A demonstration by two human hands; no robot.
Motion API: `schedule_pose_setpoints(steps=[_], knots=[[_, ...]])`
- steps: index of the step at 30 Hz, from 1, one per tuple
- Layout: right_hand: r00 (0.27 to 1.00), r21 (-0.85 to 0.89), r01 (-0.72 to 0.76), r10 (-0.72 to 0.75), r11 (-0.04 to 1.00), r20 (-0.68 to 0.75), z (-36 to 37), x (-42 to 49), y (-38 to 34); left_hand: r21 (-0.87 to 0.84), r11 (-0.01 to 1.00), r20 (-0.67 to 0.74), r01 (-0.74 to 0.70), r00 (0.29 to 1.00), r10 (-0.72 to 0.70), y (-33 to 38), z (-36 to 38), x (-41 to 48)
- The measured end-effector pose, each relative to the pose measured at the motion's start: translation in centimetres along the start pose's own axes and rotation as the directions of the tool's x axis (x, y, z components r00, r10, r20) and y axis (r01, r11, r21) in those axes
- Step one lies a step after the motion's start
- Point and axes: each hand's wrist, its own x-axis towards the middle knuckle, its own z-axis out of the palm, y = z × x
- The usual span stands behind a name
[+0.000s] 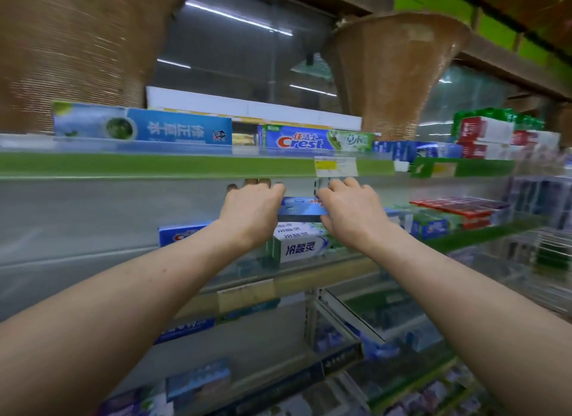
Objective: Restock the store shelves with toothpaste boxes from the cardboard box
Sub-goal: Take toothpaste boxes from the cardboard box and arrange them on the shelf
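Gripping a toothpaste box (301, 206) by both ends, left hand (252, 211) and right hand (349, 212), fingers (263, 182) curled round it. Held level, just under the green shelf edge (154, 164) and above the stack (298, 247), probably for laying flat on top without tipping it.

On the top shelf (185, 164), a long blue box (142, 127) at the left carries "修正草本" upside down. Right of it a Crest box (309, 140) reads "佳洁士 Crest" and "草本". On the middle shelf (340, 268), a white-green box (301, 248) reads "冷酸灵". The yellow price tag (335, 166) and the print on the blue box (303, 206), gripped by the left hand (252, 211) and right hand (349, 211), are too blurred to read.
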Motion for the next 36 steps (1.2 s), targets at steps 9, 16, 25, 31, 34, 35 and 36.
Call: schedule_pose_setpoints(steps=[9,16,25,31,34,35,36], knots=[[0.990,0.085,0.134,-0.129,0.987,-0.051,3.8,3.7,-0.3,-0.122,0.960,0.150,0.252,0.961,-0.233,-1.6,2.1,1.6],[0.972,0.196,0.222,-0.200,0.955,-0.123,5.7,6.4,-3.4,-0.508,0.529,0.484,0.679,0.734,-0.477,-8.3,2.3,0.5],[0.984,0.509,0.168,-0.173,0.844,-0.038,7.4,9.7,-7.0,-0.736,-0.200,0.659,0.647,0.615,-0.433,-13.7,3.0,-1.2],[0.922,0.890,-0.122,-0.281,0.440,0.266,9.0,11.8,-7.8,-0.812,-0.208,0.571,0.545,0.668,-0.478,-16.5,4.4,-2.3],[0.918,0.904,-0.134,-0.292,0.407,0.267,9.7,12.4,-8.5,-0.820,-0.143,0.543,0.555,0.674,-0.500,-17.3,4.7,-2.2],[0.919,0.900,-0.116,-0.298,0.420,0.258,9.9,12.6,-8.7,-0.814,-0.110,0.541,0.570,0.676,-0.501,-17.4,4.8,-2.0],[0.921,0.890,-0.096,-0.300,0.446,0.249,10.0,12.8,-8.9,-0.799,-0.066,0.546,0.597,0.676,-0.495,-17.5,4.8,-1.9]])
